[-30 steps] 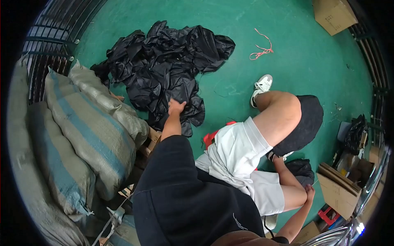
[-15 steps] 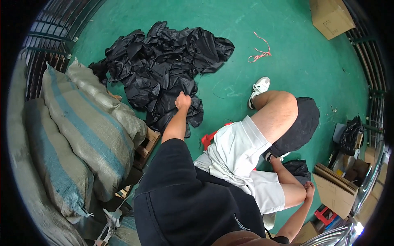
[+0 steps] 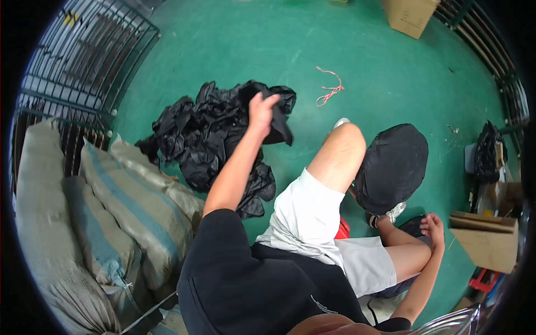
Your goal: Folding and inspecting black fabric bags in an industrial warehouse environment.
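My left hand is stretched out over a heap of crumpled, shiny black fabric. It grips a black fabric piece, which hangs raised at the right side of the heap. My right hand is beside my right knee, fingers loosely bent and apart, with nothing seen in it. Between my legs and the far floor stands a rounded black fabric bundle; what is inside it is hidden. Another dark bundle lies behind my right knee, partly covered by my leg and hand.
Stuffed woven sacks with blue stripes are piled at the left, beside a metal rack. Pink string lies on the green floor. A cardboard box stands far right; cartons and a black plastic bag line the right side.
My left hand has moved up from the heap's near edge, lifting a black fabric piece. My right hand's fingers have opened beside the knee. The whole view has shifted.
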Available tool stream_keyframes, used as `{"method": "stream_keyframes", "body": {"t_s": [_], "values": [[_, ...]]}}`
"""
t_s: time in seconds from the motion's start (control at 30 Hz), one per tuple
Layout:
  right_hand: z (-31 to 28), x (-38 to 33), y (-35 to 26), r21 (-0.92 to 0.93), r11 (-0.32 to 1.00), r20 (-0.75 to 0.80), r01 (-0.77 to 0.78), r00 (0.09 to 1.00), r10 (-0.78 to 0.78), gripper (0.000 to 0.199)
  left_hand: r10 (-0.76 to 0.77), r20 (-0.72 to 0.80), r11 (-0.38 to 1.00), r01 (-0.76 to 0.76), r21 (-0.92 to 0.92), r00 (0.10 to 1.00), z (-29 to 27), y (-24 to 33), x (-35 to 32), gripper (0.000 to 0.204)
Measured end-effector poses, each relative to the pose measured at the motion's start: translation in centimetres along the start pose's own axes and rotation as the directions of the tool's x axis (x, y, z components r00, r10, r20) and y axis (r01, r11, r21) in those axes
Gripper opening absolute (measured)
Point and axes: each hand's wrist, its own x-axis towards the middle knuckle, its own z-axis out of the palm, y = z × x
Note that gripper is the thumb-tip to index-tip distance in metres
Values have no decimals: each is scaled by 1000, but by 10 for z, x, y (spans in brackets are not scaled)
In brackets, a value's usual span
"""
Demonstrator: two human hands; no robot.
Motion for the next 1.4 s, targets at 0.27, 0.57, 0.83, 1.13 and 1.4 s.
{"method": "stream_keyframes", "body": {"t_s": [0.27, 0.57, 0.83, 1.13, 1.4], "values": [[59, 16, -113, 552, 802, 362, 227, 802, -476, 59, 130, 823, 991, -60, -116, 553, 239, 70, -168, 12], [81, 24, -183, 989, 93, 146, -113, 772, -619, 83, -358, 934, 907, -242, 346, -7, 245, -22, -275, 25], [45, 120, -123, 808, 472, -251, 352, 931, -265, 25, -334, 899, 804, -583, 114, -285, 305, 72, -262, 28], [50, 139, -101, 785, 486, -257, 383, 916, -308, 15, 344, 892, 723, 690, -50, -295, 318, 219, -320, 164], [47, 97, -132, 734, 570, -239, 369, 926, -291, 25, 285, 930, 690, 723, -29, -234, 297, 209, -331, 157]]}}
